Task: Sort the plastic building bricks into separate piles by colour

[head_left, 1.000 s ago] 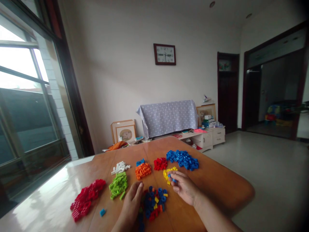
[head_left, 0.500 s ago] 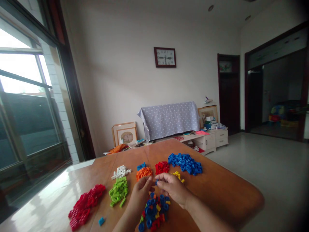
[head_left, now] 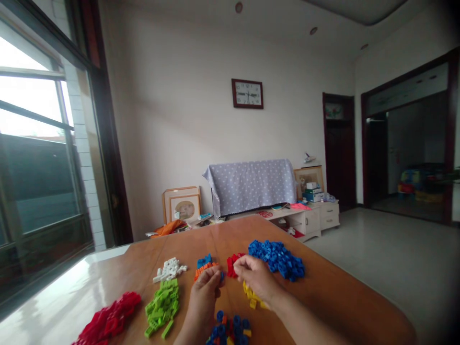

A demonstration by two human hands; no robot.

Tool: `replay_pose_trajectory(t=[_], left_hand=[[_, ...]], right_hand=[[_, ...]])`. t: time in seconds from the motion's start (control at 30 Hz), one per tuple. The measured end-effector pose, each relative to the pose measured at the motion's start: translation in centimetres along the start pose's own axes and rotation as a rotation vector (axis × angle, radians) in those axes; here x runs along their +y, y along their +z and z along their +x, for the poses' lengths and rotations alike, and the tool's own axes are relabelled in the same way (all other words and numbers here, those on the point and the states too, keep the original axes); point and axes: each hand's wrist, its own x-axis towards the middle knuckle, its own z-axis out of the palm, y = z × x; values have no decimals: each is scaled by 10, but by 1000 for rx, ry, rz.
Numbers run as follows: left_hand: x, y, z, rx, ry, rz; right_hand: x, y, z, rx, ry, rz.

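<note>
My left hand [head_left: 204,290] is closed, thumb against fingers, with a small blue block [head_left: 222,276] showing at its fingertips. Right beside it lies a pile of orange blocks [head_left: 200,271], partly covered by that hand. My right hand [head_left: 254,275] is pinched over the edge of a red block pile [head_left: 230,266]; what its fingertips hold, if anything, is hidden. Under the right wrist sit yellow blocks [head_left: 252,303]. Nearer to me, between my forearms, is a mixed heap of blue, yellow, red and orange blocks [head_left: 233,330], cut off by the lower edge.
On the wooden table [head_left: 323,306] are piles of blue blocks [head_left: 276,258], lime green blocks [head_left: 162,306], white blocks [head_left: 169,270] and crimson blocks [head_left: 111,318]. A few light blue blocks [head_left: 204,261] lie behind the orange ones. A low white cabinet [head_left: 312,223] stands beyond.
The hands have moved apart. The blue block between them at the right fingertips is now in the left hand. The right hand is closer to the red pile. My view has tilted up.
</note>
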Motion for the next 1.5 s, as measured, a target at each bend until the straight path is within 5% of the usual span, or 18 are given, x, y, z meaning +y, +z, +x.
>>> replay_pose_trajectory(t=[0.13, 0.33, 0.67, 0.97, 1.1, 1.3, 1.5], left_hand=[[7, -16, 0, 123, -68, -141], [9, -29, 7, 164, -90, -200], [10, -20, 3, 115, -57, -142], [5, -16, -1, 93, -108, -147], [6, -13, -4, 62, -158, -180], [8, -9, -7, 19, -201, -114], [7, -8, -8, 7, -223, -124]], right_hand=[[18, -44, 39, 211, 64, -25], [43, -92, 94, 286, 70, -342], [61, -91, 113, 227, -62, -1013], [58, -103, 115, 338, -134, -1039], [41, -89, 96, 291, -175, -743], [-4, -21, 39, -255, -231, -525], [-18, 13, 14, -336, -275, -617]])
